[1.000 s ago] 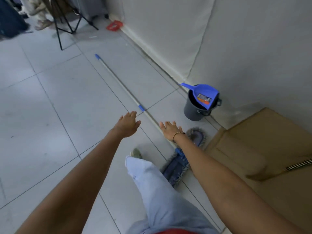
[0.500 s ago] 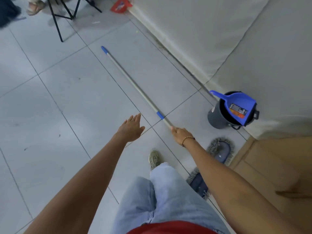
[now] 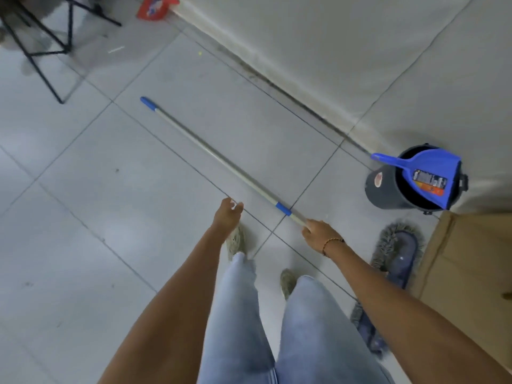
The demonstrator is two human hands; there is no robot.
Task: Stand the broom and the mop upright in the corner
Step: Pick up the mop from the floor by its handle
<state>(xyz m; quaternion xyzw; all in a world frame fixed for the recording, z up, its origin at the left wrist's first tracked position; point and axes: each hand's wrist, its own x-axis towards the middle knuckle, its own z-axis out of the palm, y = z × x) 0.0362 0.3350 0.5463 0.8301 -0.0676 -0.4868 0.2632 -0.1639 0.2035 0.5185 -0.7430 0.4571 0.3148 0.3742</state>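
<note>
The mop has a long pale handle [image 3: 219, 157] with blue tips, slanting from the upper left down to my right hand [image 3: 317, 232], which is closed around it near the lower blue collar. Its flat blue head [image 3: 393, 261] with grey fringe rests on the floor at the lower right, partly hidden behind my right forearm. My left hand [image 3: 227, 216] hovers beside the handle, fingers apart, holding nothing. The broom is barely in view; only a small tan bit shows at the right edge.
A dark bucket [image 3: 388, 189] with a blue dustpan [image 3: 426, 176] in it stands by the white wall. A brown cardboard sheet [image 3: 471, 267] lies at the right. Black stand legs [image 3: 50, 45] and a red packet [image 3: 155, 9] sit at the top left. My shoes are below my hands.
My right hand went from hovering open over the handle to gripping it, and the handle's far end has lifted off the floor. The view has shifted toward the wall.
</note>
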